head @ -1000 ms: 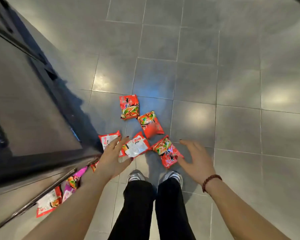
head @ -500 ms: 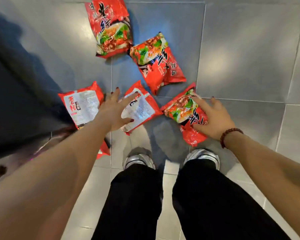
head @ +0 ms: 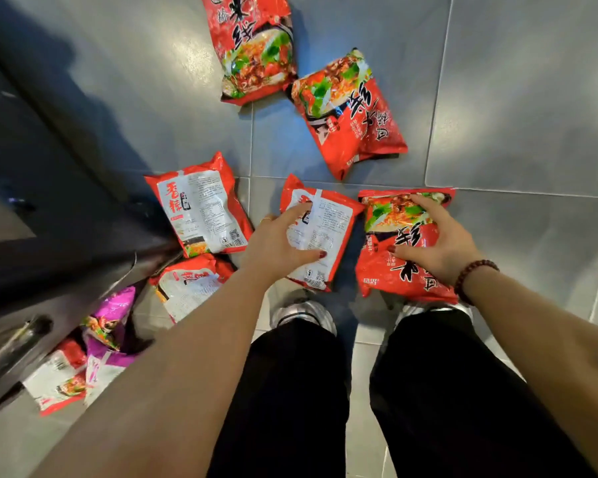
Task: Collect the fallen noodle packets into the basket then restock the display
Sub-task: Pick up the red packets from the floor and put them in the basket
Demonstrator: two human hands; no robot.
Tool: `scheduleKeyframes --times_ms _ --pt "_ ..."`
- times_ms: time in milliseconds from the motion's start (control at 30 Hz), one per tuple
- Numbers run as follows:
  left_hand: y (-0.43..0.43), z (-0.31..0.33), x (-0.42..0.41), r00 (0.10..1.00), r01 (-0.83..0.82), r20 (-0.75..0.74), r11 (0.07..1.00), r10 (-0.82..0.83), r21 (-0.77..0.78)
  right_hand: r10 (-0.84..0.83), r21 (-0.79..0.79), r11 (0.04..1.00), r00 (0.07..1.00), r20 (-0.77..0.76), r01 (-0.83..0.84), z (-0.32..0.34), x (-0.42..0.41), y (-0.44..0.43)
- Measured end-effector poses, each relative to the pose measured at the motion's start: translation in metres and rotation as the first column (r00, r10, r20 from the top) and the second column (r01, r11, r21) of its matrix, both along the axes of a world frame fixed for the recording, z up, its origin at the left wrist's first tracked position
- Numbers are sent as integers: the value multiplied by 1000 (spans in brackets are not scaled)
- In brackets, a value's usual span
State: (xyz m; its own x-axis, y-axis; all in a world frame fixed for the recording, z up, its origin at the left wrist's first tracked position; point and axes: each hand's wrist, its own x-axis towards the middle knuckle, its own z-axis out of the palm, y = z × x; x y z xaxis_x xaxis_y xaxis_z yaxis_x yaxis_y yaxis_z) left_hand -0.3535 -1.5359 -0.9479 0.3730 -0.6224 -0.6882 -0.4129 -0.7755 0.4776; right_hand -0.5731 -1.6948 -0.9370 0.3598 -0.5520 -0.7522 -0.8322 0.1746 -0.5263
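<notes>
On floor (head: pixel 518 108): left hand (head: pixel 277 243) grips label-side packet (head: pixel 329 226), right hand (head: pixel 437 243) grips picture-side packet (head: pixel 385 272); topmost packet (head: pixel 254 46) cropped.

Glossy plastic noodle packets (head: pixel 351 112) lie on smooth, faintly shiny grey floor tiles (head: pixel 518 98).

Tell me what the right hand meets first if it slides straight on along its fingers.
Likely the tilted face-up packet, across a strip of bare floor beyond the held packet the right hand grips.
</notes>
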Motion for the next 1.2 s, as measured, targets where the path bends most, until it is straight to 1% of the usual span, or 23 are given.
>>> scheduleKeyframes --times_ms 67,133,233,300,367,467,567,633,733,867,967,1067,1133,1200 --pt "3 24 -11 990 -135 -48 989 132 -62 -88 15 996 994 59 88 27 3 2" --pt "4 62 -15 962 -265 -101 958 255 -106 -135 31 991 983 124 132 66 4 -3" --pt "1 143 -14 881 -450 -233 883 413 -137 -147 33 989 968 203 143 146 9 -14" --pt "-1 206 -5 838 -521 -291 834 461 -181 -155 44 988 957 247 148 211 21 -21" --pt "-4 272 8 819 -553 -323 801 473 -230 -146 35 989 944 297 142 281 34 -27" --pt "-2 374 23 831 -550 -290 778 474 -304 -117 6 992 915 386 124 385 50 -30" --pt "9 470 36 821 -570 -285 739 495 -359 -92 -33 992 883 461 120 480 65 -25" --pt "21 527 41 829 -558 -274 734 487 -387 -56 -57 994 864 500 98 530 71 -18" --pt "42 608 38 837 -544 -229 707 497 -453 43 -111 994 825 564 24 599 76 -8" --pt "70 688 17 803 -569 -176 643 569 -513 143 -153 987 760 634 -58 666 77 1" --pt "87 724 -13 745 -609 -144 578 651 -543 234 -166 972 726 646 -165 694 70 3" --pt "100 748 -57 644 -666 -126 471 755 -578 291 -111 950 693 659 -293 715 66 2" --pt "108 753 -87 558 -707 -130 388 820 -591 383 -130 906 652 655 -402 721 65 3" --pt "116 756 -117 441 -759 -180 259 879 -597 449 -130 858 602 660 -497 725 67 8"
